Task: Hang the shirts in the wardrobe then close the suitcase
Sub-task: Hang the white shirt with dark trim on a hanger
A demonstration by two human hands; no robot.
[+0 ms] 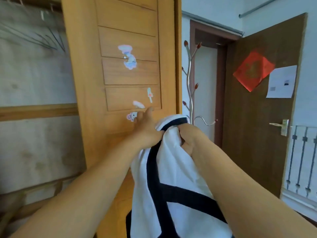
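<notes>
A white shirt with dark navy bands [173, 170] hangs in front of me, held up at its collar. My right hand [188, 138] is closed on the top of the fabric. My left hand [145, 127] pinches the shirt's left edge with the thumb side, its fingers stretched out toward the wooden wardrobe door [130, 69], near the stickers on it. The wardrobe door stands in front of me, seen at an angle. No hanger and no suitcase are in view.
A frosted sliding panel with a wooden rail [37, 110] is to the left. A metal coat stand [190, 86] stands right of the wardrobe. Further right are a brown room door [257, 117] with a red paper and a white radiator [301, 162].
</notes>
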